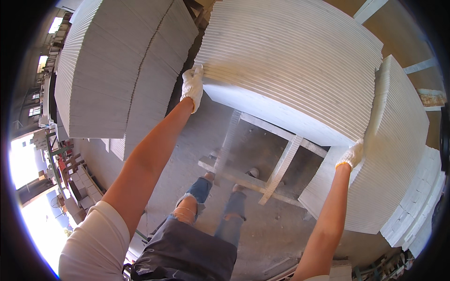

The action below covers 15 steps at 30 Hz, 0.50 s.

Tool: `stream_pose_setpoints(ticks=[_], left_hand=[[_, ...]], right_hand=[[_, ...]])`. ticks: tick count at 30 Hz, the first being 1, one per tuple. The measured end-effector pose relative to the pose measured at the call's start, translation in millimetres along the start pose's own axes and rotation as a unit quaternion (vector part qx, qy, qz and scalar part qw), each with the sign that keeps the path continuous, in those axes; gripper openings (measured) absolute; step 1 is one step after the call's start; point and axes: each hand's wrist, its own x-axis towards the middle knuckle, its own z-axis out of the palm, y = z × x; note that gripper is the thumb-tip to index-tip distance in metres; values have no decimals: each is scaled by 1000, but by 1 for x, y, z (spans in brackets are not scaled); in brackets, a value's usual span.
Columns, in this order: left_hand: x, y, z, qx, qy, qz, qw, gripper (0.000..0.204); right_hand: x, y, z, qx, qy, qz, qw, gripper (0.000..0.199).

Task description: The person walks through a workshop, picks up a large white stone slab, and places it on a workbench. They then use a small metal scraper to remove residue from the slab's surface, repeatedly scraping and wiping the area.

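The slab (281, 114) gripped at both ends looks like pale stone, matt and faintly grainy on its broad face, its edge chalky. Both hands, left (192, 87) and right (351, 155), wear white knitted cloth gloves with a nubby weave. Behind the slab, the stack (300, 51) shows the same dull, dusty white edges, cut straight. Below the slab, the frame (276, 159) is rough pale wood, powdered with dust. The floor (262, 234) under it is grey concrete, coarse and scuffed. The jeans (199, 192) are faded, torn denim.
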Motion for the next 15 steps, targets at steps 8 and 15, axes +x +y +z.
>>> stream_pose_setpoints(ticks=[8,15], left_hand=[[-3,-30,-16,-23,-21,10,999,70],[-20,-61,-37,-44,-50,5,998,72]], right_hand=[[-24,6,-18,98,4,29,995,58],[-20,75,-74,5,-191,-27,981,70]])
